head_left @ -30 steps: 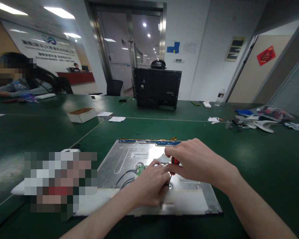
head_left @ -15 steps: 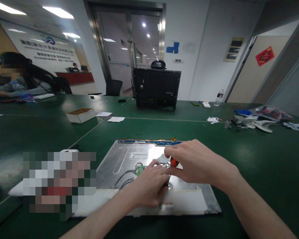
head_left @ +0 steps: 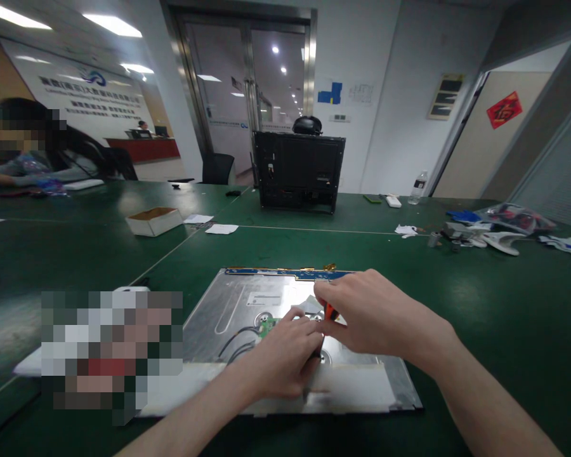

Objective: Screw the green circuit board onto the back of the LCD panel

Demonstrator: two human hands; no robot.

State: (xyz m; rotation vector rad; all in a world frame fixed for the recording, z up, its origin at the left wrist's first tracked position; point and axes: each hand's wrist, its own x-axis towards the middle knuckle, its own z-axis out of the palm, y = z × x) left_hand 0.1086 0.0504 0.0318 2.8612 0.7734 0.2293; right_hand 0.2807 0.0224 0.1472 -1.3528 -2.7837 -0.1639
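A flat metal display panel [head_left: 233,298] lies back side up on the green table in front of me, with a blue circuit strip along its far edge. My right hand [head_left: 375,311] pinches the orange-and-black handle of a screwdriver [head_left: 330,311] over the panel's middle; its tip is hidden. Close beside it, my left hand [head_left: 290,349] rests on the panel with curled fingers around a dark part mostly covered by the hand. A small green circuit board [head_left: 266,326] with black cables [head_left: 240,336] shows to the left of those fingers.
Beyond the panel stands a black monitor-like housing [head_left: 299,171]. An open white box [head_left: 155,222] and papers [head_left: 222,229] lie left of it. Tools and bags [head_left: 514,219] are piled at right, near a water bottle [head_left: 417,188]. A person [head_left: 52,146] sits at far left.
The orange handle has turned slightly in my right hand's fingers. Both hands stay at nearly the same spot on the panel.
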